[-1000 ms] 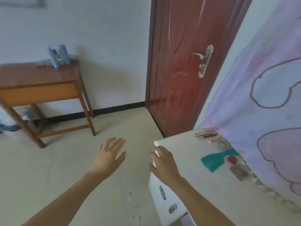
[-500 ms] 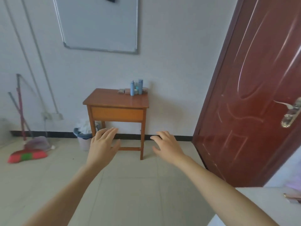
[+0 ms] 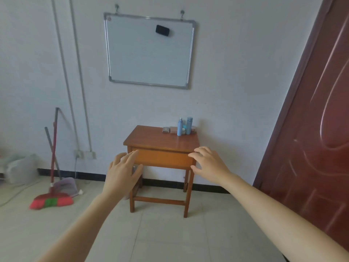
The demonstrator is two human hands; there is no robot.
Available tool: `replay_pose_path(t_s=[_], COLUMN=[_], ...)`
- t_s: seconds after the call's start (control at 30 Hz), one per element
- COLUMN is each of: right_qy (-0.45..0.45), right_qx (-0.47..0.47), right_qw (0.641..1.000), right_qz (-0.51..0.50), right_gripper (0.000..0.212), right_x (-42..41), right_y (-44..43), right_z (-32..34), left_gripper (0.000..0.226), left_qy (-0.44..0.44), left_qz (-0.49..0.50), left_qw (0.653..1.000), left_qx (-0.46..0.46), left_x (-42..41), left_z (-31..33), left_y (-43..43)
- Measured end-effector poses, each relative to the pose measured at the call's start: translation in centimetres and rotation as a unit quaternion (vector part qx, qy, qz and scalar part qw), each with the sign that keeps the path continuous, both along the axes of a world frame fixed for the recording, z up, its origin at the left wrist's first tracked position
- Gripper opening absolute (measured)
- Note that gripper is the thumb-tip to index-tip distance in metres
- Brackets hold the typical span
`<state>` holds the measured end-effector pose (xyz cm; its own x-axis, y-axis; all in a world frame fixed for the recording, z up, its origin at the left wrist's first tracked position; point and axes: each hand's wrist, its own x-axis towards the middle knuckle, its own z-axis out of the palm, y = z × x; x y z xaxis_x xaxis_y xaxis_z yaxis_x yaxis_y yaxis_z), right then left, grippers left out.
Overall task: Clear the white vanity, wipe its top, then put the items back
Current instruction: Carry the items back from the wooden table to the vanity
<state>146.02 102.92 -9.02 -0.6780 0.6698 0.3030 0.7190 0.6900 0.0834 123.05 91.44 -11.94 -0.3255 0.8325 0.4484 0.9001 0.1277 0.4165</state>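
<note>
A small wooden table (image 3: 151,138) stands against the far wall. On its back right corner stand two blue bottles (image 3: 184,126), with small flat boxes (image 3: 170,129) beside them. My left hand (image 3: 122,173) and my right hand (image 3: 209,163) are stretched out in front of me, palms down, fingers relaxed, holding nothing. Both hands are well short of the table. The white vanity is out of view.
A dark red door (image 3: 311,129) fills the right side. A whiteboard (image 3: 149,52) hangs above the table. A red and green broom (image 3: 51,201) and a dustpan (image 3: 65,186) lean at the left wall, near a white bin (image 3: 20,167). Pale tiled floor lies between me and the table.
The view has swung left from the white vanity to the wooden table, which now looks closer. Both hands stay empty and stretched forward.
</note>
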Motion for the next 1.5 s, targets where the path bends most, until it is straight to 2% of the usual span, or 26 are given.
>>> replay_pose_path(t_s=[0.23,0.4,0.53,0.67,0.87,1.03,1.27,1.4,1.5], right_qy=[0.017,0.022,0.033,0.000,-0.027,-0.036,-0.054,-0.038,-0.062], right_qx=[0.002,-0.029,-0.069,-0.123,-0.141,-0.138,-0.158,-0.200,-0.223], right_qw=[1.000,0.999,0.997,0.992,0.989,0.989,0.986,0.978,0.971], right_qz=[0.010,0.021,0.029,0.042,0.047,0.048,-0.003,-0.044,-0.066], right_gripper=[0.047,0.047,0.046,0.046,0.045,0.045,0.045,0.043,0.043], right_x=[-2.0,-3.4,-4.8,-6.3,-9.8,-14.7,-22.4,-25.9,-26.8], right_y=[10.3,19.0,25.0,28.6,34.2,39.9,49.1,52.2,53.5], right_z=[1.3,0.4,-1.5,-5.0,-7.8,-7.8,-7.9,-10.7,-13.7], left_gripper=[0.048,0.050,0.051,0.048,0.048,0.049,0.048,0.048,0.047], left_qy=[0.017,0.024,0.002,-0.011,-0.045,-0.071,-0.092,-0.103,-0.096], left_qz=[0.016,0.028,0.041,0.055,0.071,0.071,0.044,0.037,0.015], left_qw=[0.999,0.999,0.999,0.998,0.995,0.995,0.994,0.992,0.988], left_qx=[0.042,0.032,0.032,-0.023,-0.049,-0.023,-0.036,-0.070,-0.118], left_x=[-2.5,-3.2,-3.9,-4.8,-8.5,-14.0,-21.6,-24.8,-25.7], left_z=[2.3,2.4,0.8,-2.2,-4.7,-5.1,-7.0,-8.9,-11.1], left_y=[9.0,16.7,22.0,25.8,31.6,38.7,48.7,53.1,55.7])
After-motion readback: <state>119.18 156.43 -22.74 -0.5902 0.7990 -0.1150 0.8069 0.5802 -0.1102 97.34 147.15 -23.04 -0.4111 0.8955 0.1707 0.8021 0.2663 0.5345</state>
